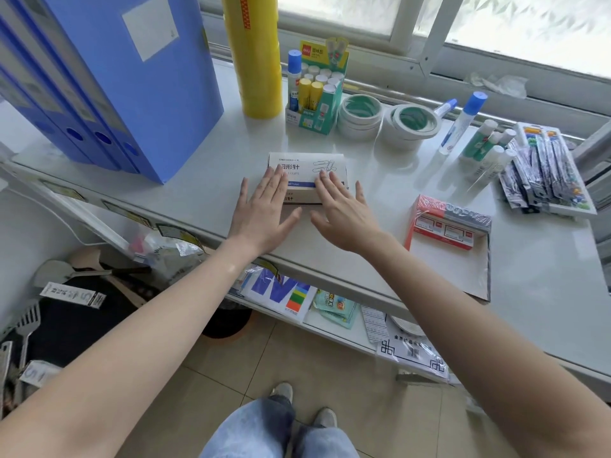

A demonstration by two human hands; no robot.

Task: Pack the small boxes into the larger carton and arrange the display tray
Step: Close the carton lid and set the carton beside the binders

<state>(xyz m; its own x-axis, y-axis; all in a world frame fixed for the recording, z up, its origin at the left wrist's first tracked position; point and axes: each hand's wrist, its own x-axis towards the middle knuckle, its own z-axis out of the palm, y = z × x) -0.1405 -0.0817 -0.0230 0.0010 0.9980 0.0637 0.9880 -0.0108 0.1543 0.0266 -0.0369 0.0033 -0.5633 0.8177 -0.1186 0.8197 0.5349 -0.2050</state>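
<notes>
I'm seeing a white carton (pixel 307 166) with a blue stripe, blue binders (pixel 109 81), a yellow roll (pixel 253 54), white tape rings (pixel 360 115) showing green cores, and a white tray (pixel 449 259) holding red-and-white boxes (pixel 443 231).

Both forearms are bare from the elbows down, with no sleeves, watch, bracelet or rings showing. The left hand (pixel 264 206) and the right hand (pixel 344 213) are ungloved, with short, unpainted nails. Lower in the view the person wears loose, light blue denim jeans (pixel 277 431) that bunch at the ankles, above a pair of pale grey-beige shoes (pixel 281 391) with rounded toes.
</notes>
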